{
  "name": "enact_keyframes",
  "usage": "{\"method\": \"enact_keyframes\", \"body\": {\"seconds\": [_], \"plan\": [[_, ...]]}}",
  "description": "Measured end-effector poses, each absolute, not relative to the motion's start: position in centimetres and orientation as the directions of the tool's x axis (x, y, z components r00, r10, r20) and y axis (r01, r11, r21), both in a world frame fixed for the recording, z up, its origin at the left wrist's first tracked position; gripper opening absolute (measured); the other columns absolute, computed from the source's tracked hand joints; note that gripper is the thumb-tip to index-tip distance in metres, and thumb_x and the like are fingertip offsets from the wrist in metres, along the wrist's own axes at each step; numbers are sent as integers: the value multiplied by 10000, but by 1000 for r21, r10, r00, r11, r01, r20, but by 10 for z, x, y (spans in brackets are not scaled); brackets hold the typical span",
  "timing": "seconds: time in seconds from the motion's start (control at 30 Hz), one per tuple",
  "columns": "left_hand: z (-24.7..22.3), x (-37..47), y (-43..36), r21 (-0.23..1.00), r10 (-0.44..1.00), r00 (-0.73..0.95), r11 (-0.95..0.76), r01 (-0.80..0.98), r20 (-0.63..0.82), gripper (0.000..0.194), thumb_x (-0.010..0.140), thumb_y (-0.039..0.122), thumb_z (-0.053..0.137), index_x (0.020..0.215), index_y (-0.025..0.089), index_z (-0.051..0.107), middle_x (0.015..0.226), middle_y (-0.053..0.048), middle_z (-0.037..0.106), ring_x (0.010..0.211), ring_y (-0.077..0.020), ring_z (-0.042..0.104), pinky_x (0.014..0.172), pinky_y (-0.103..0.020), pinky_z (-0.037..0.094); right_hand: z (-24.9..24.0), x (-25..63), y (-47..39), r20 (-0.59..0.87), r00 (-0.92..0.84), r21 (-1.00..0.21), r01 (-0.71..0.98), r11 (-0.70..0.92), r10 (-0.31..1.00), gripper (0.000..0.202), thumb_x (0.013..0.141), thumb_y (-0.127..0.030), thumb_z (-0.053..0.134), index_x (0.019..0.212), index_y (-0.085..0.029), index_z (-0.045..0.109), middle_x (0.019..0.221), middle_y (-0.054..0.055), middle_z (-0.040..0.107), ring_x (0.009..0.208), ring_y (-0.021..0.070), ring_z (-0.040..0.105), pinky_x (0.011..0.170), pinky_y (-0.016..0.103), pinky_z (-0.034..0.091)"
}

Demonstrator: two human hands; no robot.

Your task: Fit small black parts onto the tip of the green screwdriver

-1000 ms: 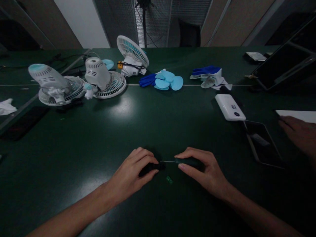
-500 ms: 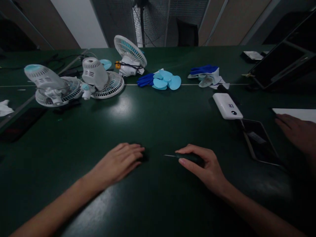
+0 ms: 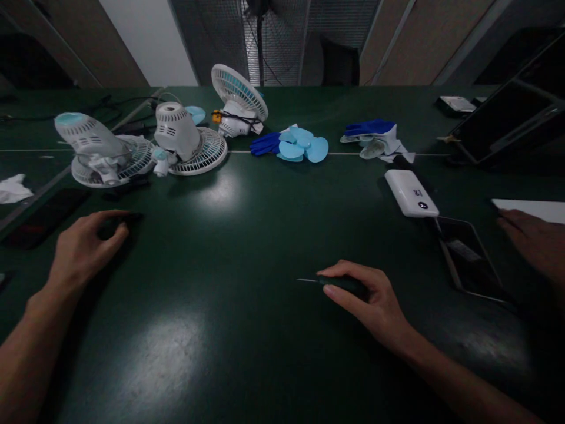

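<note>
At the left, my left hand (image 3: pixel 90 241) is closed, thumb and fingers around a small black object (image 3: pixel 132 218) whose end pokes out past the fingertips; its kind is too dark to make out. My right hand (image 3: pixel 371 294) rests on the dark green table (image 3: pixel 229 330) right of centre. It grips a small screwdriver (image 3: pixel 342 285) by its dark handle, and the thin metal shaft points left, lying low over the tabletop.
Small white fans (image 3: pixel 176 132) stand and lie at the back left. Behind the middle are a light blue fan blade (image 3: pixel 302 145) and blue-white gloves (image 3: pixel 373 138). A white power bank (image 3: pixel 410 193) and phone (image 3: pixel 470 256) lie right, near another person's hand (image 3: pixel 532 238).
My left hand has moved from the centre to the far left, the black object now showing in its fingers. My right hand with the screwdriver has barely moved.
</note>
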State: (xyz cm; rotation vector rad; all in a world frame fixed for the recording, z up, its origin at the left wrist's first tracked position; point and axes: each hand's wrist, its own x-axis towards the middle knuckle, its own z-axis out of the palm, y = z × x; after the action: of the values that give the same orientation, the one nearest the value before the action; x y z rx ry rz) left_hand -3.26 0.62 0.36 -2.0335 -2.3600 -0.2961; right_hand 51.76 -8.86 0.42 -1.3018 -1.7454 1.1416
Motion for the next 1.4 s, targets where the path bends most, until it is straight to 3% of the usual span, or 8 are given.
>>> {"method": "enact_keyframes", "body": {"seconds": [0.17, 0.4, 0.53, 0.63, 0.7, 1.03, 1.27, 1.4], "plan": [[3, -41, 6, 80, 976, -116, 102, 992, 186, 501, 920, 382, 539, 1372, 172, 599, 1292, -76, 656, 1071, -250, 650, 895, -295, 490, 3, 517, -89, 22, -279, -920, 371, 129, 960, 162, 968, -357, 707, 1094, -273, 767, 973, 26, 747, 831, 196, 684, 675, 285, 513], [4, -45, 5, 60, 964, -147, 137, 989, 221, 383, 956, 429, 507, 1187, 182, 687, 1203, -67, 682, 1033, -259, 660, 890, -327, 499, 3, 518, -89, 26, -284, -919, 371, 135, 958, 163, 970, -339, 705, 1102, -270, 770, 983, 30, 755, 850, 203, 699, 706, 299, 533], [7, -32, 3, 238, 926, -262, 199, 951, 272, 365, 954, 406, 543, 1223, 192, 667, 1133, -36, 709, 1016, -226, 678, 916, -321, 513, 3, 519, -90, 22, -304, -921, 365, 138, 952, 158, 979, -339, 691, 1102, -276, 766, 952, 23, 744, 795, 187, 681, 663, 289, 525], [10, -17, 2, 440, 889, -358, 210, 873, 286, 406, 924, 407, 600, 1251, 182, 684, 1102, -35, 738, 955, -197, 695, 844, -266, 528, 2, 519, -89, 11, -309, -924, 361, 128, 951, 167, 979, -346, 689, 1110, -277, 765, 986, 32, 749, 838, 201, 691, 664, 296, 534], [11, -9, 1, 492, 880, -383, 210, 845, 282, 447, 884, 433, 648, 1247, 181, 712, 1128, -40, 749, 922, -198, 688, 791, -253, 527, 2, 519, -88, 6, -311, -925, 360, 123, 950, 176, 978, -350, 691, 1122, -279, 761, 1014, 36, 752, 882, 214, 700, 680, 303, 542], [13, 1, -1, 456, 873, -415, 270, 848, 256, 535, 850, 502, 690, 1273, 177, 722, 1120, -64, 757, 835, -188, 671, 726, -252, 501, 3, 518, -90, 35, -305, -912, 379, 155, 952, 171, 971, -332, 701, 1118, -271, 765, 984, 39, 760, 859, 216, 714, 664, 301, 548], [16, 7, 0, 546, 840, -486, 295, 784, 244, 548, 811, 506, 736, 1244, 169, 727, 1027, -55, 766, 867, -212, 689, 744, -272, 523, 4, 516, -89, 67, -309, -909, 373, 186, 949, 162, 964, -330, 707, 1102, -274, 771, 985, 33, 764, 863, 213, 715, 695, 307, 551], [12, 3, 0, 467, 867, -397, 229, 854, 300, 548, 828, 545, 713, 1232, 175, 730, 1152, -48, 723, 880, -188, 662, 756, -254, 510, 3, 516, -90, 35, -331, -920, 358, 160, 943, 165, 980, -333, 694, 1119, -273, 759, 978, 26, 750, 855, 203, 702, 682, 299, 531]]}}
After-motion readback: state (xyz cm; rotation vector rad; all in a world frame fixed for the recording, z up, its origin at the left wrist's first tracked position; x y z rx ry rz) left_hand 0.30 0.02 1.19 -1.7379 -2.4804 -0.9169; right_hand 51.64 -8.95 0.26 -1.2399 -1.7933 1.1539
